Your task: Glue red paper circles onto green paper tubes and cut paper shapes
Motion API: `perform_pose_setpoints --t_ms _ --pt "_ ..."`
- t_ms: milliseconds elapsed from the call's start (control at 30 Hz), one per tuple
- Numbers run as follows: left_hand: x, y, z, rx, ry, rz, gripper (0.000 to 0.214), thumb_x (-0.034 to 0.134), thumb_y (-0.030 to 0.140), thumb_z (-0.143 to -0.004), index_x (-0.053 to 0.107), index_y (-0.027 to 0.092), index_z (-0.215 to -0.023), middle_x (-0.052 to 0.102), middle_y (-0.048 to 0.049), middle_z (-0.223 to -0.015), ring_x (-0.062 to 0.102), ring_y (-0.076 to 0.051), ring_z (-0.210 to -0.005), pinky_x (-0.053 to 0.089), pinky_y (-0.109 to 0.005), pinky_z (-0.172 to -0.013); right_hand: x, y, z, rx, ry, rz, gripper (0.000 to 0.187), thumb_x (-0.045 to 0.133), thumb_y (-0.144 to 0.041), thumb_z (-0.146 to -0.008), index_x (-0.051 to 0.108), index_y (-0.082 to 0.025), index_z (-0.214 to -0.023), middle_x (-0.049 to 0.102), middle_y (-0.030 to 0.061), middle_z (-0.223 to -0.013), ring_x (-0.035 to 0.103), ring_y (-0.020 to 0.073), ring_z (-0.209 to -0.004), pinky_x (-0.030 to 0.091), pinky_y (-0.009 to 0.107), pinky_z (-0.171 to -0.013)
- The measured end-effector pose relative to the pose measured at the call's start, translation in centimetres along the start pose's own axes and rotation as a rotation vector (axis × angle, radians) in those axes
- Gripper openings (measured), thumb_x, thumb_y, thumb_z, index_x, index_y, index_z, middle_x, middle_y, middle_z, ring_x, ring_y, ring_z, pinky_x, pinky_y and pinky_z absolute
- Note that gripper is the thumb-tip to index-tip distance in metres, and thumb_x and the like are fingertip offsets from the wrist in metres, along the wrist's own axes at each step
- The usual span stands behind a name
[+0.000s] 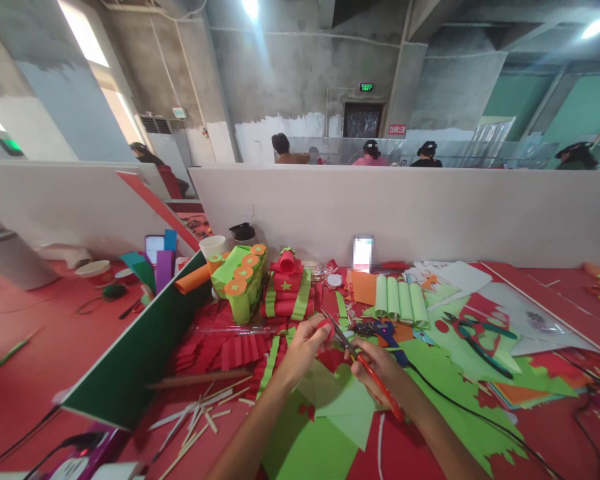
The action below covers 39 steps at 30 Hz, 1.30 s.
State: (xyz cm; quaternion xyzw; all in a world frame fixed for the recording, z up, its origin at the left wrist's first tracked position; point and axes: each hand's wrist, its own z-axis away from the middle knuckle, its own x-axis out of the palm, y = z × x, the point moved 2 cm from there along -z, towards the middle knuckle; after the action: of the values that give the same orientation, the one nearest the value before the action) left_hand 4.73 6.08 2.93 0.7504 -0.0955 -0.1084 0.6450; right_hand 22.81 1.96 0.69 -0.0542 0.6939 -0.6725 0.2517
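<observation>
Above green paper (313,443), my left hand (307,340) pinches a small red paper piece (326,333) beside the scissors' blades; my right hand (373,367) grips the scissors (379,385). Slipping paper could cause a nick.

Red piece (327,341) partly hidden by left fingers (318,331)

Ceiling lamps (597,27) glare overhead; edges stretched, slanting
</observation>
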Motion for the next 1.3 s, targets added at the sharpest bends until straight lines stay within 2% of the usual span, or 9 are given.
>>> perform_pose_setpoints --t_ms 233,467,700,1000,1167,1300 --pt "0.0 0.0 0.1 0.008 -0.007 0.010 0.035 0.051 0.043 -0.087 0.049 0.018 -0.063 0.047 0.0017 -0.067 0.046 -0.013 -0.063 0.038 -0.024 -0.063 0.1 -2.0 0.6 -0.005 0.002 -0.006 0.050 0.055 -0.067 -0.085 0.054 -0.018 -0.094 0.038 -0.0089 -0.055 0.036 0.0053 -0.041 0.027 0.017 -0.040" --pt "-0.1 0.1 0.1 0.010 -0.015 -0.019 0.032 0.052 0.042 -0.087 0.056 0.017 -0.066 0.050 -0.0004 -0.074 0.049 -0.014 -0.069 0.040 -0.024 -0.065 0.0 0.4 -0.3 0.026 -0.020 -0.018 0.064 0.057 -0.076 -0.076 0.055 -0.018 -0.103 0.040 -0.0082 -0.055 0.033 0.0065 -0.041 0.027 0.019 -0.039" --pt "-0.2 -0.5 -0.1 0.021 -0.046 -0.040 0.031 0.054 0.037 -0.087 0.055 0.018 -0.063 0.050 -0.0007 -0.072 0.047 -0.014 -0.064 0.039 -0.025 -0.062 -0.2 0.1 0.1 0.045 -0.010 -0.003 0.056 0.061 -0.069 -0.079 0.056 -0.019 -0.104 0.046 -0.0056 -0.060 0.039 0.0085 -0.045 0.032 0.019 -0.044" --pt "-0.3 -0.8 -0.2 0.001 -0.030 -0.056 0.030 0.053 0.039 -0.087 0.060 0.018 -0.067 0.053 -0.0011 -0.074 0.050 -0.015 -0.065 0.040 -0.026 -0.062 -0.4 -0.5 0.3 0.008 -0.008 0.035 0.046 0.063 -0.062 -0.083 0.055 -0.018 -0.095 0.042 -0.0083 -0.054 0.034 0.0052 -0.038 0.025 0.017 -0.038" --pt "-0.3 0.0 0.2 -0.006 0.073 -0.072 0.027 0.052 0.039 -0.085 0.058 0.021 -0.066 0.057 -0.0006 -0.070 0.053 -0.018 -0.070 0.041 -0.028 -0.068 -0.4 -0.4 0.2 0.037 -0.008 0.014 0.046 0.063 -0.062 -0.083 0.054 -0.018 -0.094 0.039 -0.0099 -0.051 0.032 0.0044 -0.035 0.023 0.016 -0.035" --pt "-0.2 0.1 0.3 -0.009 0.126 -0.034 0.028 0.054 0.042 -0.084 0.054 0.021 -0.066 0.052 0.0013 -0.064 0.049 -0.016 -0.066 0.039 -0.026 -0.065 -0.3 0.2 0.0 0.049 -0.021 -0.036 0.048 0.062 -0.064 -0.082 0.054 -0.019 -0.096 0.039 -0.0107 -0.050 0.033 0.0043 -0.033 0.024 0.015 -0.032"
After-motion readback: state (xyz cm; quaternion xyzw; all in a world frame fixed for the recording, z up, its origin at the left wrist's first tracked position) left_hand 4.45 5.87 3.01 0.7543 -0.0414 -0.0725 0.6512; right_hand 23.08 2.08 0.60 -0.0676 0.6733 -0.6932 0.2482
